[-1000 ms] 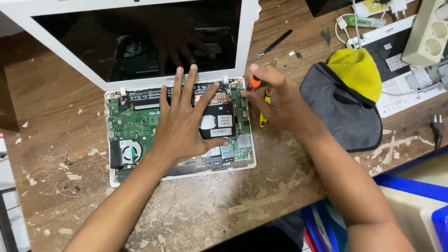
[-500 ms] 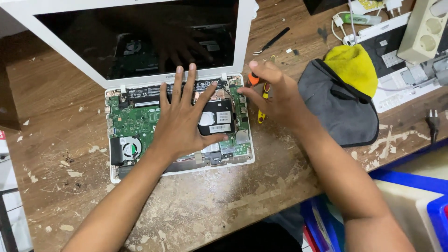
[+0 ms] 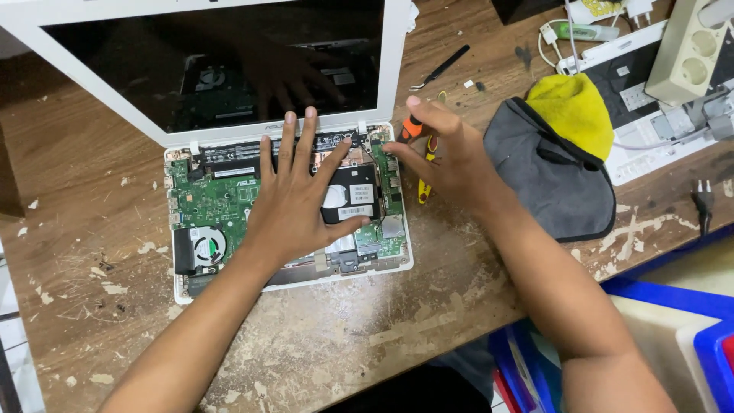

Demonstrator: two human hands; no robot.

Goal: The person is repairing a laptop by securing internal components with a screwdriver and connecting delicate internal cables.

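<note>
1. Opened white laptop (image 3: 229,153) on a worn wooden table (image 3: 367,336), brown, scuffed and flecked with pale chips; glossy dark screen tilted up at the far side, bottom cover off.
2. Green circuit board (image 3: 210,203) laid bare inside the white plastic shell, with a round black cooling fan (image 3: 205,246) at the near left corner and a flat rectangular drive (image 3: 352,200) with a silvery label at the right.
3. Left hand (image 3: 294,206) pressed flat on the board, fingers spread wide and pointing toward the hinge, thumb alongside the drive; nothing gripped.
4. Right hand (image 3: 451,157) at the laptop's far right corner, fingers curled narrowly around a screwdriver (image 3: 413,128) with an orange and black handle; tip hidden by the fingers, so contact with the board cannot be told.
5. Yellow-handled tool (image 3: 425,183) lying on the table just beside the laptop's right edge, partly under that hand.
6. Soft grey pouch (image 3: 550,183) with a yellow cloth (image 3: 569,111) on top, right of the hand.
7. Slim black tweezers (image 3: 443,67) further back.
</note>
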